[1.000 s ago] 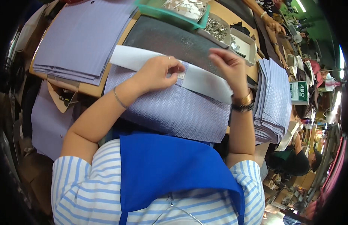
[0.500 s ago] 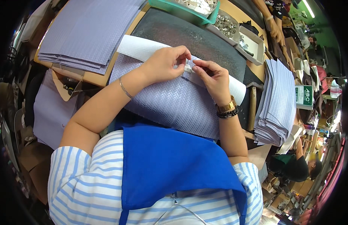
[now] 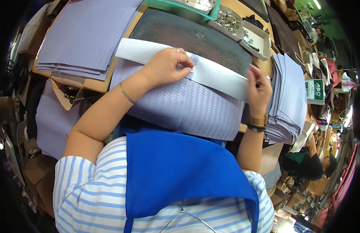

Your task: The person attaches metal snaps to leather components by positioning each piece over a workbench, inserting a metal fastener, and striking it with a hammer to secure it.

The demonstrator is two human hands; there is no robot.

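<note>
My left hand (image 3: 170,68) pinches the edge of a purple band at the middle of a white strip (image 3: 222,79), where a small pale piece (image 3: 193,70) shows by the fingertips. This strip crosses a purple sheet with a woven herringbone pattern (image 3: 180,101), bulging toward me over the front of a dark work slab (image 3: 187,33). My right hand (image 3: 259,87) is away to the right, above the strip's right end, with its fingers curled and slightly blurred. Whether anything is between them I cannot make out.
Stacks of purple patterned sheets stand at the left (image 3: 83,35) and right (image 3: 286,101). Behind the slab are a green tray (image 3: 180,8), a box of small metal parts (image 3: 227,21) and a white box (image 3: 256,39). A person in dark clothing (image 3: 304,165) is at far right.
My right hand has left the middle of the strip and moved right, past the strip's end. My left hand stays at the middle. The hammer at the right is now hidden behind my right arm.
</note>
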